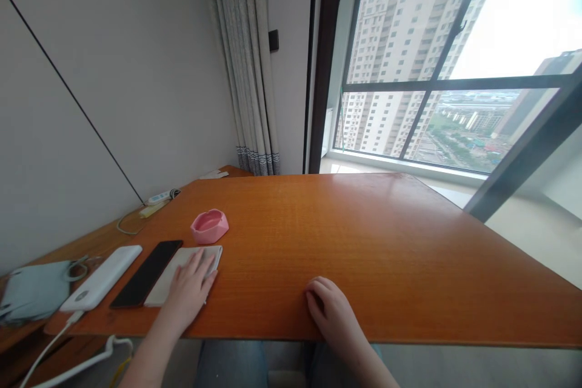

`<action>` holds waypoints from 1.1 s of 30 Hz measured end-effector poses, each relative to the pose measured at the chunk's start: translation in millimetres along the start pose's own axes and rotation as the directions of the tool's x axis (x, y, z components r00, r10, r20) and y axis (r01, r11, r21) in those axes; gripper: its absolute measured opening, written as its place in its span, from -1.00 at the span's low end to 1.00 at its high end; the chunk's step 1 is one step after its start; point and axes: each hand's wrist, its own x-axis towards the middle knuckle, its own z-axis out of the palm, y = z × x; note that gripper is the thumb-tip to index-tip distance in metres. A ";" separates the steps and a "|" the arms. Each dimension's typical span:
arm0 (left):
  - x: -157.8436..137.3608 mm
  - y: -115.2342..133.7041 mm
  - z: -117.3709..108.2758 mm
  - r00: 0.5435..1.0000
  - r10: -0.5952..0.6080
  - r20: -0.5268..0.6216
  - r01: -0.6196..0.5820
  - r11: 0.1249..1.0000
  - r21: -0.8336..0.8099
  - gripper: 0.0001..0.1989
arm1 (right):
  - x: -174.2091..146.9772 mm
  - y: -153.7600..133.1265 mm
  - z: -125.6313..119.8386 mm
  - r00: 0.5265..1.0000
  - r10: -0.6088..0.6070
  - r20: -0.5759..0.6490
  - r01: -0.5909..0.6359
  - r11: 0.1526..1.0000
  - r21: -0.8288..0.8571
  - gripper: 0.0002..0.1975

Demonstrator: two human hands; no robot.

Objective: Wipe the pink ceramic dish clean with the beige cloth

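My left hand [192,284] lies flat with its fingers a little spread on a thin cream rectangular item [160,288] like a notebook. Part of a grey patch on that item shows beneath the fingers. Just left of it is a flat black rectangular slab [148,273], and beyond that a white power bank [100,279] with a white cable in its near end. Behind the cream item stands a pink angular ashtray-like dish [210,226]. Loosely curled, my right hand [330,308] rests on the wooden table near its front edge, with nothing visible in it.
The brown wooden table [364,242] spans the view. On a lower surface at left lie a pale grey-blue pouch [39,291] and a white power strip [159,197] with cords. A curtain [245,60] hangs behind, and a large window [422,82] is at right.
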 end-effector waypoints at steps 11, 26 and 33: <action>11.2 58.9 -17.3 0.990 0.135 -0.039 -0.140 0.945 -0.294 -0.53 | 5.2 -0.4 1.3 0.999 0.037 0.025 -0.037 0.999 0.014 -0.82; 86.9 195.1 -4.3 0.838 0.545 0.035 -0.441 0.713 -0.546 -0.81 | 121.5 26.5 7.2 0.979 0.119 0.168 -0.052 0.933 -0.357 -0.90; 87.5 185.0 7.1 0.832 0.554 0.026 -0.421 0.660 -0.622 -0.89 | 115.6 33.7 12.4 0.987 0.060 0.147 -0.015 0.957 -0.290 -0.91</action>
